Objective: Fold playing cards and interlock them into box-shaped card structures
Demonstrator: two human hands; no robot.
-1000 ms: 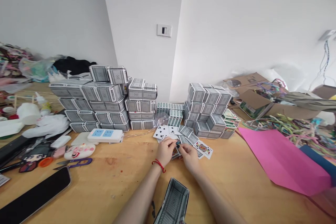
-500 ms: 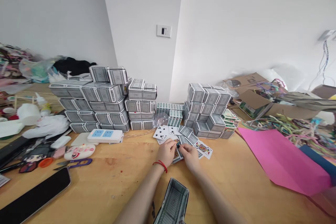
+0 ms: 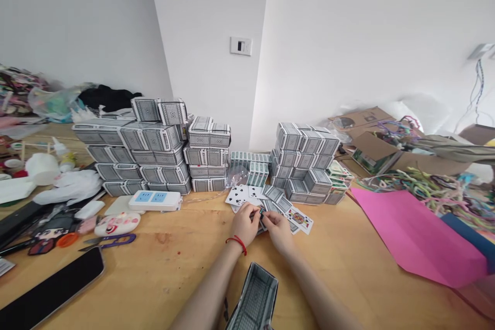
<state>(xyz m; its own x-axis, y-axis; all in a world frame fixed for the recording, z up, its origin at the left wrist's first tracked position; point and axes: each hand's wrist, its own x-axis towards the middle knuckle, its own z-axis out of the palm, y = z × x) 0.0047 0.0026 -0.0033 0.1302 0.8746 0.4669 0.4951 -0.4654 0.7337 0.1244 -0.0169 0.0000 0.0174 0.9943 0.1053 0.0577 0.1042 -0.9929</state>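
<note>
My left hand (image 3: 245,221), with a red string bracelet at the wrist, and my right hand (image 3: 279,228) are close together over loose playing cards. Both are closed, their fingertips pinching a small dark piece (image 3: 261,212) too small to make out. Face-up spade cards (image 3: 238,195) lie just beyond the left hand. A face card (image 3: 300,219) lies right of the right hand, and patterned card backs (image 3: 275,195) lie behind it. Nearer me, between my forearms, is an open box form (image 3: 256,289) made of folded cards.
Stacked card blocks stand at the left (image 3: 154,136), centre (image 3: 210,154) and right (image 3: 305,154). A power strip (image 3: 154,200), scissors (image 3: 116,240) and phone (image 3: 54,289) lie left; pink paper (image 3: 417,237) and yarn (image 3: 433,193) lie right.
My fingers have shifted slightly over the cards, and less of the card face between my hands shows. The box form and stacks have stayed put.
</note>
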